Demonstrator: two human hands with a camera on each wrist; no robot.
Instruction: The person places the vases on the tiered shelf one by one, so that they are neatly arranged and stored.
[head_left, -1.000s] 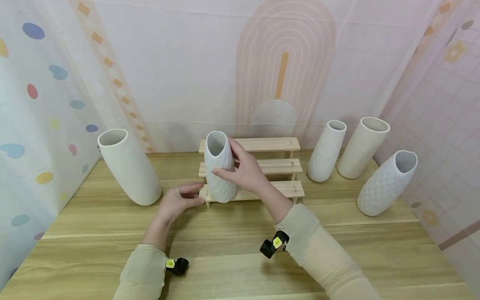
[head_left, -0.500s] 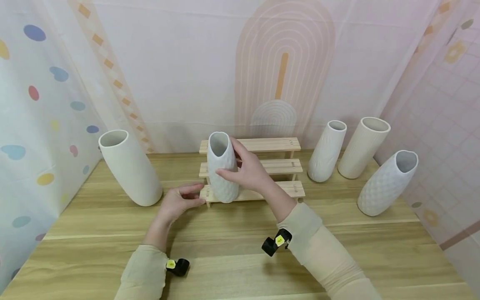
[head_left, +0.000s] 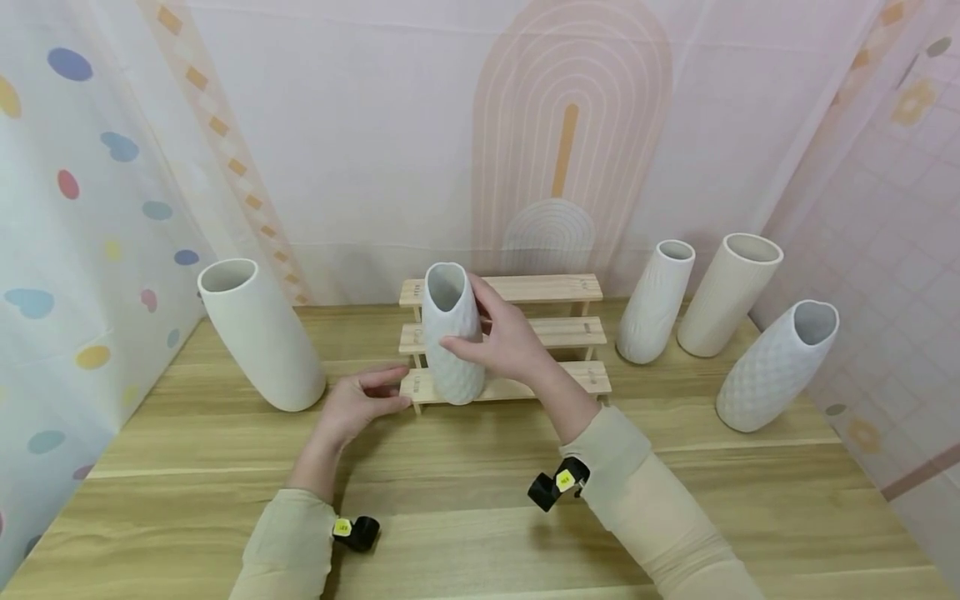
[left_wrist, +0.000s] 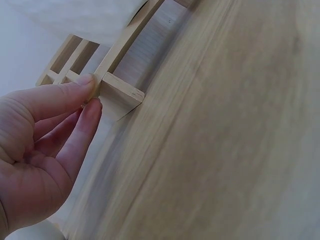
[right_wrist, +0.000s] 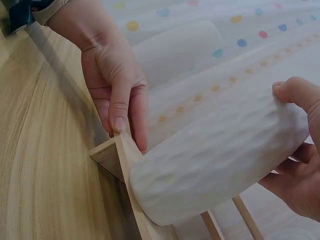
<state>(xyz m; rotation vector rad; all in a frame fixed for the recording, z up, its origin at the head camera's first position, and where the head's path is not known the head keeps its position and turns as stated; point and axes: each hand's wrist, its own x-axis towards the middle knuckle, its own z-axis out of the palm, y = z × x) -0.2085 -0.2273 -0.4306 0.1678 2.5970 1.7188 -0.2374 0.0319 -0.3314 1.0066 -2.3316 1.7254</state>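
Five white vases share the table [head_left: 442, 550], one gripped and four standing. The dimpled vase [head_left: 452, 327] is upright at the rack [head_left: 562, 332], its base against the front shelf [head_left: 504, 389], towards that shelf's nine o'clock end; whether its full weight rests there I cannot tell. The right hand [head_left: 512, 340] grasps it from the three o'clock side, thumb across the near face and the other fingers round the back. At eight o'clock from this vase, the left hand [head_left: 358, 407] pinches the shelf's end between thumb and fingertips. There is one rack, with three wooden shelves climbing in steps towards twelve o'clock. One vase, the plain vase [head_left: 262, 342], stands at nine o'clock from the rack, apart from it. Three more are on the three o'clock side: the ribbed vase [head_left: 723, 300], the slim vase [head_left: 655, 308] just beside it at nine o'clock, and the quilted vase [head_left: 772, 375] at five o'clock from it. Each of two beige sleeves [head_left: 648, 500] carries one black camera [head_left: 555, 483]. A patterned cloth [head_left: 360, 125] hangs at twelve o'clock behind the rack.
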